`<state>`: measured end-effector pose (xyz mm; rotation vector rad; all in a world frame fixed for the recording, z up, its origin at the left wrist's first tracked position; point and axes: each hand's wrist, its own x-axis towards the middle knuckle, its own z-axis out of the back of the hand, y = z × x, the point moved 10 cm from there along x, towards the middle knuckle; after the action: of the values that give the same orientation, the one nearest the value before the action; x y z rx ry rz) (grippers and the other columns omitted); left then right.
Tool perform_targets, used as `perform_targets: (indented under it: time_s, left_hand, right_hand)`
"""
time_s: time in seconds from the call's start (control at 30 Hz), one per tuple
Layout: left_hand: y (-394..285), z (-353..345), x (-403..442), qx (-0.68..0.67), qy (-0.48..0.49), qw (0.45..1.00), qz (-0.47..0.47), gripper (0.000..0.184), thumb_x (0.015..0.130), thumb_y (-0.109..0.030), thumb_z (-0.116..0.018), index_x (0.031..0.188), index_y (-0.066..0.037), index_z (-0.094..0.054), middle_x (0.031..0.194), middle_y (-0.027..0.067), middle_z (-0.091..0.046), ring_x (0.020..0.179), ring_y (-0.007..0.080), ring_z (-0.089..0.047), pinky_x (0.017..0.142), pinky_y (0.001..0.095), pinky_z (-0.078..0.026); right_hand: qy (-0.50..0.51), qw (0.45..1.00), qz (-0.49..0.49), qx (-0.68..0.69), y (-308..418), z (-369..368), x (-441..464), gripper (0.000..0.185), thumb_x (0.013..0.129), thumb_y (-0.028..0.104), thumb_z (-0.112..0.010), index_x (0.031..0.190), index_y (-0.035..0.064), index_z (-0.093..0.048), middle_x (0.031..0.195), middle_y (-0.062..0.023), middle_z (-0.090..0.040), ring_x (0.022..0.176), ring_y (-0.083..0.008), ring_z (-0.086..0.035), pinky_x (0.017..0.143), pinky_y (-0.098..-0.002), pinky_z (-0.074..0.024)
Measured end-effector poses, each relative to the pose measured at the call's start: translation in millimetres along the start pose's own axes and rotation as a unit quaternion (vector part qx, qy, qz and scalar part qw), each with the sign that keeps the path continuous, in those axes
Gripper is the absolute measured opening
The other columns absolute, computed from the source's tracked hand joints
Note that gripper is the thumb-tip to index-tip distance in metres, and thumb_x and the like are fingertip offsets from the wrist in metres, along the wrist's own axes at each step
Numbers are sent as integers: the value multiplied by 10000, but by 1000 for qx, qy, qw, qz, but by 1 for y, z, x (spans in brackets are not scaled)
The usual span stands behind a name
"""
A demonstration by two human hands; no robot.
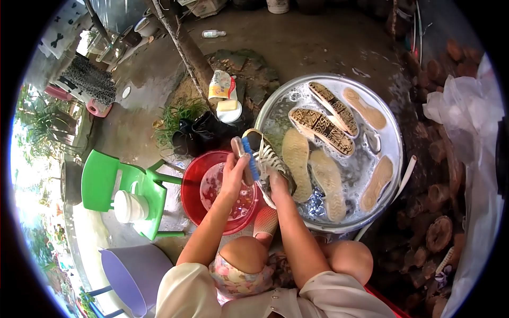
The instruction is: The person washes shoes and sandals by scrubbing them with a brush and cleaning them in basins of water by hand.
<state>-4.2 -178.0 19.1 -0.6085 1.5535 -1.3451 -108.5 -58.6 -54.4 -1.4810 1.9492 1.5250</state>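
Note:
My left hand [232, 174] is closed around a scrubbing brush [250, 161] with blue bristles. The bristles touch the side of a sneaker [268, 155] with pale laces, beside its lacing. My right hand [279, 183] grips this sneaker near its heel end, with some fingers hidden in or behind it. Below my left hand stands a red basin [189, 197] of sudsy water. To the right, a wide metal basin [389, 100] of soapy water holds a patterned shoe [322, 129], another patterned shoe [334, 106] and several pale insoles [328, 183].
A green chair [101, 177] carries a white bucket [130, 208], with a purple tub [135, 275] nearby. Beyond the red basin are dark shoes [204, 127], a soap bar [227, 105] on a white tub and a thin tree trunk [191, 53]. Stacked logs [439, 233] line the right.

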Motion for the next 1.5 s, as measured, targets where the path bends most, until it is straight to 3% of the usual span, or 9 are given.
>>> perform_targets:
  time_s: [0.1, 0.3, 0.53, 0.7, 0.93, 1.1, 1.33, 1.4, 1.5]
  left_hand:
    - [-39, -10, -19, 358, -63, 920, -148, 618, 927, -429, -566, 1389, -47, -417, 1179, 251, -517, 985, 422, -617, 848, 508, -502]
    - [-41, -51, 7, 517, -56, 816, -252, 597, 902, -351, -618, 1459, -232, -441, 1001, 230, -483, 877, 419, -605, 672, 491, -517]
    - [-46, -43, 19, 482, -80, 854, -178, 569, 912, -381, -597, 1444, -246, -447, 1058, 235, -510, 849, 431, -638, 710, 496, -544]
    - [-21, -41, -47, 467, 2, 872, -146, 550, 905, -386, -632, 1429, -284, -500, 1080, 241, -518, 841, 417, -646, 743, 485, -543]
    - [-60, -48, 60, 489, -97, 832, -244, 481, 925, -405, -592, 1388, -297, -518, 1031, 216, -529, 845, 408, -646, 680, 491, -535]
    - [-22, -34, -1, 436, -63, 892, -100, 520, 914, -451, -598, 1407, -310, -511, 1079, 222, -538, 900, 441, -639, 802, 489, -536]
    - [-53, -34, 40, 485, -102, 839, -226, 478, 881, -405, -656, 1342, -312, -571, 998, 174, -540, 743, 379, -640, 639, 460, -540]
    - [-63, -34, 67, 466, -139, 846, -219, 464, 883, -400, -654, 1331, -308, -577, 1016, 171, -547, 770, 381, -640, 659, 456, -540]
    - [-47, -31, 70, 444, -145, 862, -194, 475, 887, -406, -648, 1344, -307, -567, 1046, 183, -556, 839, 389, -639, 728, 458, -536]
  right_hand:
    - [-22, 997, -32, -72, -16, 19, 17, 445, 879, 292, -635, 1207, -9, -636, 1157, -134, -644, 1036, -242, -599, 911, -349, -472]
    - [36, 997, -12, -70, -85, 47, 81, 463, 959, 327, -562, 1259, -24, -598, 1224, -116, -621, 1097, -215, -557, 987, -333, -418]
    - [12, 979, 68, -194, -59, 36, 60, 659, 891, 511, -602, 1268, -29, -582, 1296, -189, -584, 1152, -311, -563, 983, -375, -431]
    - [128, 982, -12, 140, -5, -20, 3, 606, 954, 506, -578, 1275, -8, -566, 1198, -104, -602, 1044, -186, -579, 889, -297, -477]
    - [33, 994, 103, 35, -44, 1, 58, 609, 997, 498, -502, 1383, 28, -477, 1321, -81, -546, 1159, -187, -523, 996, -298, -422]
    - [33, 981, 153, -117, -13, -3, 34, 681, 980, 559, -488, 1399, 22, -480, 1376, -109, -511, 1212, -207, -502, 1018, -312, -402]
    - [-19, 995, 27, -94, 2, -17, -5, 732, 981, 562, -478, 1436, -9, -419, 1384, -109, -496, 1240, -194, -466, 1051, -311, -367]
    - [76, 991, 89, -69, -29, -14, 39, 873, 973, 619, -412, 1544, -4, -195, 1619, -140, -185, 1481, -224, -174, 1196, -336, -106]
    - [79, 995, 37, -40, -8, -28, 7, 812, 989, 578, -417, 1524, -2, -226, 1584, -123, -215, 1447, -214, -201, 1174, -330, -137]
